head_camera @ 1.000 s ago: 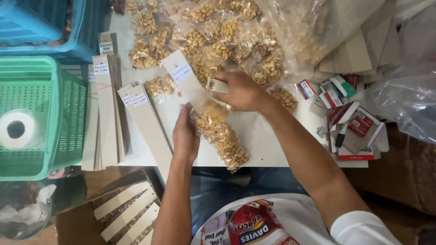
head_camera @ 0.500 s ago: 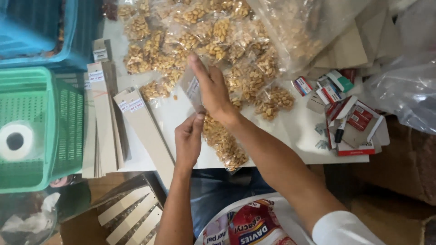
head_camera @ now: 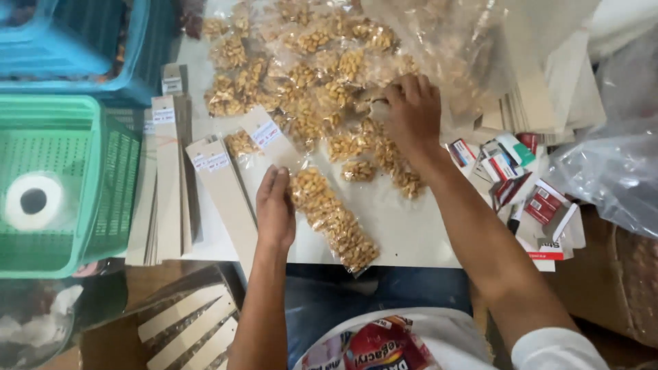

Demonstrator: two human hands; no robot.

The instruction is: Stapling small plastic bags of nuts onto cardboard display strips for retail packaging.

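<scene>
A long cardboard strip (head_camera: 266,137) with a white label lies slanted on the white table, and a row of clear nut packets (head_camera: 334,220) is attached along it. My left hand (head_camera: 275,209) lies flat on the strip's near part, fingers straight, touching the packets' left edge. My right hand (head_camera: 412,113) reaches further back into a loose pile of small nut packets (head_camera: 308,68). Its fingers are curled down around one packet at the pile's right side. The packet itself is mostly hidden under the fingers.
A green basket (head_camera: 103,178) holding a tape roll (head_camera: 33,200) stands at left, with a blue basket (head_camera: 68,48) behind it. Stacked labelled card strips (head_camera: 168,185) lie beside them. Small red and white boxes (head_camera: 531,188) and a clear plastic bag (head_camera: 610,178) sit at right.
My right hand has left the top of the strip and moved back and to the right into the packet pile. My left hand has stayed on the strip.
</scene>
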